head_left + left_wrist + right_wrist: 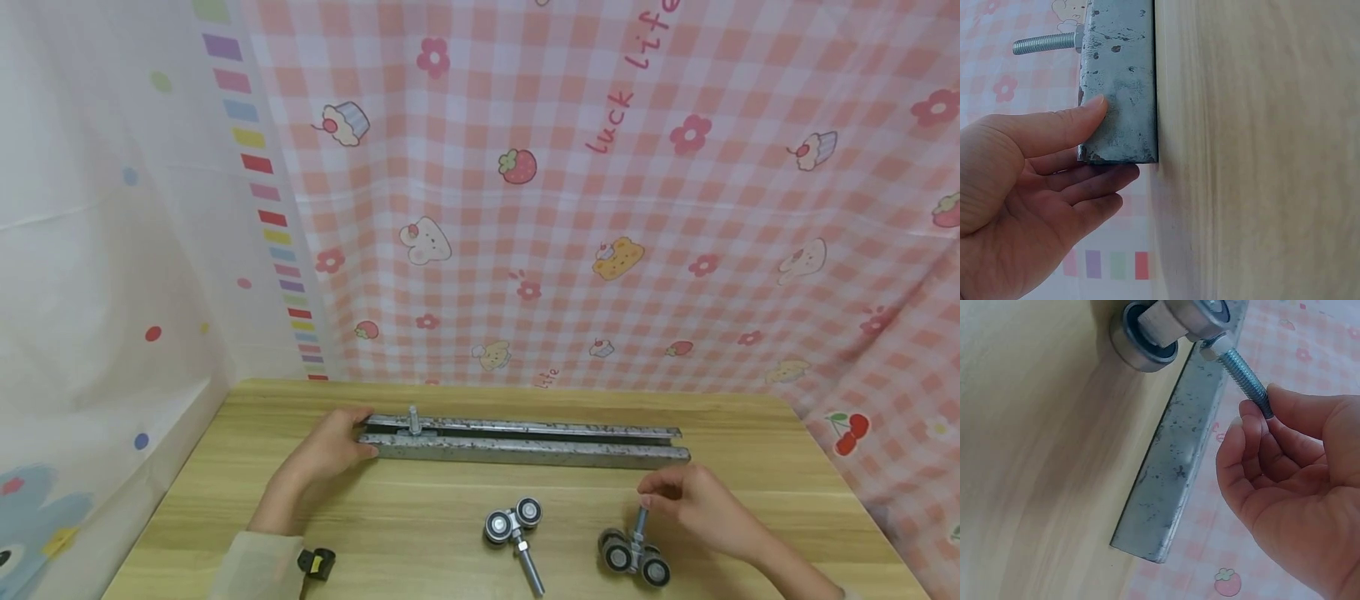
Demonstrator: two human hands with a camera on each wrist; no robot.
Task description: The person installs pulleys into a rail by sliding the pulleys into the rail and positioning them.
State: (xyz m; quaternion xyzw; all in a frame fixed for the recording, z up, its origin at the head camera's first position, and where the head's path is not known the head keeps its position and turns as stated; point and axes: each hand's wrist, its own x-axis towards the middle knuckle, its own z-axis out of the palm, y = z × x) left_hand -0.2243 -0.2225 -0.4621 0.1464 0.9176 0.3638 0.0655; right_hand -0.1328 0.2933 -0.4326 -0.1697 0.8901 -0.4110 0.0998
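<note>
A grey, spotted metal channel rail (532,454) lies across the table, slot upward. Near its left end a threaded bolt (414,420) stands up through the slot. My left hand (341,446) grips that end, thumb on the near wall in the left wrist view and fingers behind the end. My right hand (693,504) pinches the tip of the threaded rod of a wheeled roller (634,557), just in front of the rail's right end. The roller's wheels hang below the rod. Another roller (513,525) lies on the table between the hands, its rod pointing toward me.
The wooden table (420,533) meets a pink checked cloth (570,250) hanging behind it. White cloth (97,292) hangs at the left. A black strap piece with a yellow mark (318,563) is by the left sleeve.
</note>
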